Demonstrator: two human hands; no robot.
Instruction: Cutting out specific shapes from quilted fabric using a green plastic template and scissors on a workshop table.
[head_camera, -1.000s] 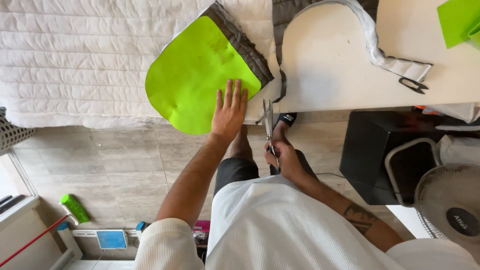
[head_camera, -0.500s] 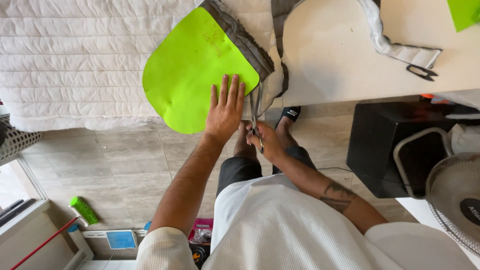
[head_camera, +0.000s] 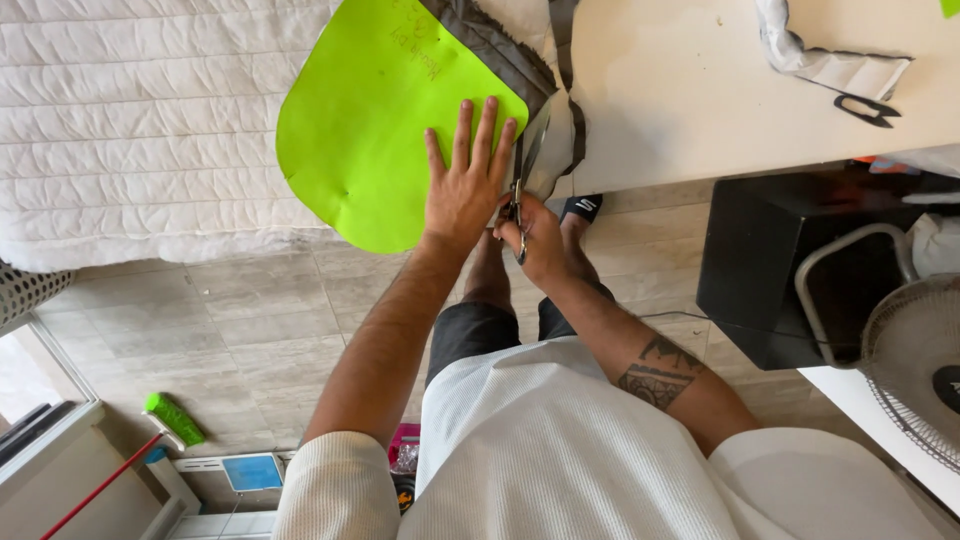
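Paper pattern (head_camera: 370, 130): bright lime green. Fabric (head_camera: 500, 55) under it: dark grey. Quilted sheet (head_camera: 130, 130): white, stitched rows. Table (head_camera: 690, 90): cream-white. Scissors (head_camera: 522, 175): silver blades. Floor (head_camera: 220, 320): beige tile. Snips (head_camera: 866, 108): black. Box (head_camera: 790, 270): black.

From my remote seat I see a floor of pale grey-beige tiles (head_camera: 230, 320) with daylight falling across it. A white quilted cover (head_camera: 130, 120) fills the upper left, hanging over an edge. A white tabletop (head_camera: 690, 100) spans the upper right, and under it stands a black box-like unit (head_camera: 760, 270). A round fan (head_camera: 915, 365) sits at the right edge. At the lower left I make out a window frame (head_camera: 40, 420), a green bottle (head_camera: 173, 418) and a red stick (head_camera: 100, 485).
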